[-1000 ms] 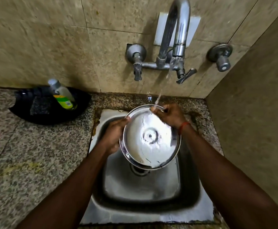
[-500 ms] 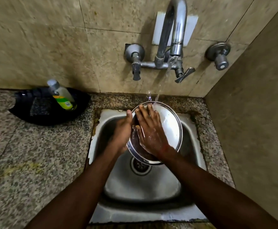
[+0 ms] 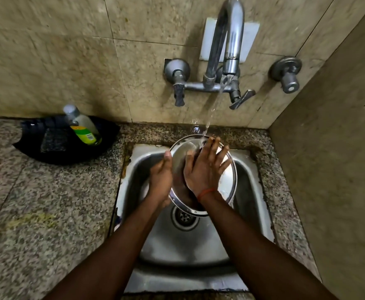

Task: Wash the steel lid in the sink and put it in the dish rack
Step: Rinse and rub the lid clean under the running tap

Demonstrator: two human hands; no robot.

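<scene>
Count: one steel lid [image 3: 229, 180], one steel sink [image 3: 250, 191], one wall tap [image 3: 231, 40] with three valve handles, one dish soap bottle [image 3: 83, 126], one black tray [image 3: 47, 154], two hands.

The steel lid is being held tilted above the sink basin, over the drain [image 3: 184, 217], with its far rim lying under the stream of water [image 3: 213, 107] that is running from the tap. The left hand [image 3: 161, 180] is gripping the lid's left rim, thumb lying along the edge. The right hand [image 3: 205, 169] is lying flat and released against the lid's inner face, fingers [image 3: 223, 154] spread, grasping nothing; an orange thread [image 3: 206, 192] is circling its wrist. The right hand and forearm are covering much of the lid's centre and lower right part.

The black tray is sitting on the granite worktop [image 3: 36, 213] well to the left of the sink, against the tiled wall [image 3: 69, 50]. The dish soap bottle is leaning inside it beside a dark scrub pad [image 3: 52, 140]. A side wall is standing close to the right of the sink.
</scene>
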